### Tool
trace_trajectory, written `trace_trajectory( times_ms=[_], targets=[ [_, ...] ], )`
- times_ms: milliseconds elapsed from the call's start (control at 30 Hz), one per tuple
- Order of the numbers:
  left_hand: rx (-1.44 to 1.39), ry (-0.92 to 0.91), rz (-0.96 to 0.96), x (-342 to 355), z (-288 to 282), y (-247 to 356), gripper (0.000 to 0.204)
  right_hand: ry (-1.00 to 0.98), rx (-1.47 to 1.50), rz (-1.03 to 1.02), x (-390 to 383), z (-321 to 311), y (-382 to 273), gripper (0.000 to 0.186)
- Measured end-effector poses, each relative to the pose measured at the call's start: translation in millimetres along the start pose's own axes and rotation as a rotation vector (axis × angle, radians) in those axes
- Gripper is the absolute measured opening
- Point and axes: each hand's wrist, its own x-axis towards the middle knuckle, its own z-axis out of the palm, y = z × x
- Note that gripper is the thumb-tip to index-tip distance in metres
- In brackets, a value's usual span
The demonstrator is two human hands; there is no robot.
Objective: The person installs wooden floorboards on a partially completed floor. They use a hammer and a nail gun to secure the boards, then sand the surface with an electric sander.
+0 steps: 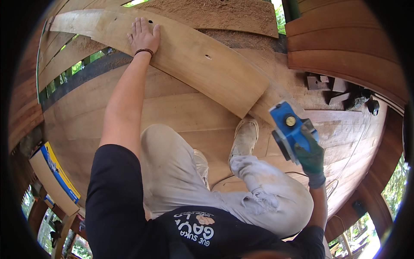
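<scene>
Over on my left sits a brown cardboard box with a yellow-and-blue printed side [54,177]; its contents I can't tell from here. Up front, my bare left hand [144,42] lies flat on the long tan wooden plank [215,71], fingers slightly spread, thumb out wide, a small dark hole [150,21] right beside the fingertips. From under my palm the plank slants down rightward to its squared end, close to my pale, dusty shoe [243,140]. And on the right, my green-gloved right hand [310,159] is curled around the blue handheld power planer [297,136], just past that end; whether its base touches anything, I can't tell. Sawdust [233,13] coats the board beyond.
</scene>
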Motion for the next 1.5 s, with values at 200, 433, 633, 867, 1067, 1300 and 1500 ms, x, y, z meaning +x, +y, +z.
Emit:
trace_trajectory(
  times_ms=[200,433,633,867,1067,1300,1500],
  targets=[
    [0.092,0.045,0.015,3,-6,-1,0.080,-0.071,0.128,0.117,66,29,-22,0.051],
    [0.061,0.026,0.013,6,-5,-4,0.080,-0.099,0.085,0.111,99,47,-24,0.059],
    [0.055,-0.015,-0.001,13,-10,-2,0.083,-0.114,0.220,0.067,154,52,-31,0.059],
    [0.002,0.023,0.054,28,-6,-7,0.080,-0.081,0.208,-0.034,223,76,-56,0.065],
    [-0.034,-0.057,-0.034,27,-3,-10,0.069,0.034,0.108,-0.264,288,87,-92,0.050],
    [-0.183,-0.134,-0.117,2,-11,-40,0.065,-0.048,0.073,-0.071,348,107,-157,0.054],
    [-0.049,0.025,0.084,0,-7,-23,0.071,0.235,-0.101,-0.462,247,57,-82,0.044]
  ],
)
